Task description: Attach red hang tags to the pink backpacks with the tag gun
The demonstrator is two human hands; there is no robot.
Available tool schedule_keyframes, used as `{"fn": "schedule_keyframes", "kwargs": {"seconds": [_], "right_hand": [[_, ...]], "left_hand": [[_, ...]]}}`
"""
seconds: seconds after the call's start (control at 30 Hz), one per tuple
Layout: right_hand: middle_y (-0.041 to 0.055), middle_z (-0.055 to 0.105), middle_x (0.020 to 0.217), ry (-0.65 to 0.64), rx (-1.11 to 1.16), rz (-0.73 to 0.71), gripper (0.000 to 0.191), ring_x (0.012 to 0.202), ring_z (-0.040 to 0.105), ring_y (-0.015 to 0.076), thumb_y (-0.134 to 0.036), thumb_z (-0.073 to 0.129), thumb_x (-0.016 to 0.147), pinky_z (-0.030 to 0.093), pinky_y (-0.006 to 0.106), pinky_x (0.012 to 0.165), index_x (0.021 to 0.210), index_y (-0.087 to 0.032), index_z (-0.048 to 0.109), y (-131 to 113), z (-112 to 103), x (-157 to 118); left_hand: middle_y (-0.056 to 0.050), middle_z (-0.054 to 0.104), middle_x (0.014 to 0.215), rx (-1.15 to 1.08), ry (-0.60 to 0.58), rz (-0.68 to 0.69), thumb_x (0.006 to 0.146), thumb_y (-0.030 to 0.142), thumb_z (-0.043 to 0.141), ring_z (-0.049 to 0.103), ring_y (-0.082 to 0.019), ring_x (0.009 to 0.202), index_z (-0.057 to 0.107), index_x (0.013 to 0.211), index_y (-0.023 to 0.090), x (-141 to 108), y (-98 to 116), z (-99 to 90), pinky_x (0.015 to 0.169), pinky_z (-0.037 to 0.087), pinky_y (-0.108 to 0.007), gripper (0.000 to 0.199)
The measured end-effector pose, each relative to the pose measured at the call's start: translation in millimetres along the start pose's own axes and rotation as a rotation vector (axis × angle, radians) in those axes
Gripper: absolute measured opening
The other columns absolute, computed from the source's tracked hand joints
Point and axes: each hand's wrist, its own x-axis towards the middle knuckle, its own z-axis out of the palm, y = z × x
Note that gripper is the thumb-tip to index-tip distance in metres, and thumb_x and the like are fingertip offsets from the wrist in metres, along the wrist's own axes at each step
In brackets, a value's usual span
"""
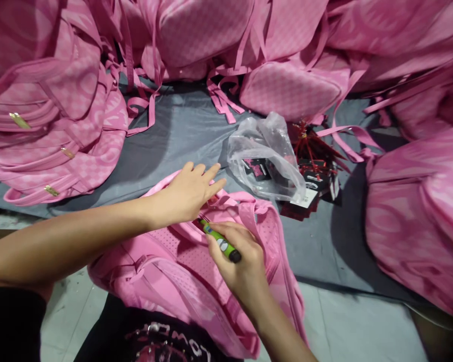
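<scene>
A pink backpack (211,281) lies in front of me, its straps and dotted mesh back panel facing up, partly on my lap. My left hand (191,193) reaches over its top edge with fingers spread, near the handle and straps. My right hand (245,256) is closed around a short green pen-like tool (221,241) with a black end and a printed picture. The tool's thin far tip is at the top of the backpack, just below my left hand. Its exact kind and what the tip touches are hard to make out.
A clear plastic bag (266,156) with dark tags lies beyond the backpack, beside a bundle of black and red hang tags (313,186). Several pink backpacks (56,130) with loose straps surround the grey cloth surface (189,120). Another backpack (419,216) stands at the right.
</scene>
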Motion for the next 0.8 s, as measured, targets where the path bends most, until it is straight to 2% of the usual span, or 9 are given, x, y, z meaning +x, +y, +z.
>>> {"fn": "schedule_keyframes", "kwargs": {"seconds": [0.17, 0.3, 0.47, 0.63, 0.8], "right_hand": [[0.0065, 0.072, 0.097, 0.091, -0.083, 0.07, 0.014, 0.092, 0.067, 0.021, -0.02, 0.064, 0.087, 0.057, 0.037, 0.084, 0.098, -0.024, 0.07, -10.4, 10.8, -5.9], [0.0061, 0.073, 0.102, 0.062, -0.073, 0.098, 0.018, 0.097, 0.068, 0.0221, -0.018, 0.064, 0.085, 0.057, 0.04, 0.091, 0.1, -0.025, 0.07, -13.9, 10.8, -3.9], [0.0057, 0.074, 0.104, -0.069, 0.048, 0.173, 0.019, 0.097, 0.07, 0.0213, -0.017, 0.065, 0.084, 0.058, 0.039, 0.09, 0.101, -0.023, 0.072, -12.9, 5.5, 2.1], [0.0066, 0.073, 0.111, -0.032, 0.053, 0.16, 0.023, 0.104, 0.069, 0.0221, -0.014, 0.064, 0.084, 0.055, 0.042, 0.096, 0.103, -0.024, 0.072, -12.8, 8.8, -0.4], [0.0062, 0.074, 0.107, -0.017, 0.039, 0.181, 0.021, 0.102, 0.069, 0.0216, -0.015, 0.066, 0.084, 0.056, 0.039, 0.095, 0.102, -0.023, 0.073, -13.2, 8.4, -3.3]], "left_hand": [[-0.017, 0.028, 0.159, -0.025, 0.016, -0.007, 0.082, 0.029, 0.062, 0.047, -0.034, 0.122, 0.04, 0.145, 0.02, -0.2, 1.6, 3.8, 0.093, 0.035, -0.044, 0.067], [-0.018, 0.029, 0.158, -0.036, 0.0, -0.012, 0.082, 0.029, 0.063, 0.047, -0.035, 0.124, 0.04, 0.145, 0.019, -0.4, 2.4, 1.1, 0.096, 0.035, -0.046, 0.067], [-0.019, 0.028, 0.158, -0.05, 0.006, -0.016, 0.083, 0.028, 0.063, 0.047, -0.036, 0.124, 0.04, 0.145, 0.017, -1.7, 3.0, -1.6, 0.096, 0.035, -0.047, 0.067], [-0.019, 0.027, 0.159, -0.061, 0.003, -0.024, 0.081, 0.027, 0.065, 0.047, -0.035, 0.124, 0.04, 0.146, 0.017, -2.3, 4.3, -1.2, 0.097, 0.035, -0.046, 0.07], [-0.018, 0.027, 0.159, -0.057, 0.005, -0.032, 0.08, 0.025, 0.065, 0.048, -0.035, 0.123, 0.039, 0.146, 0.017, -1.6, 5.5, -0.6, 0.097, 0.035, -0.046, 0.071]]}}
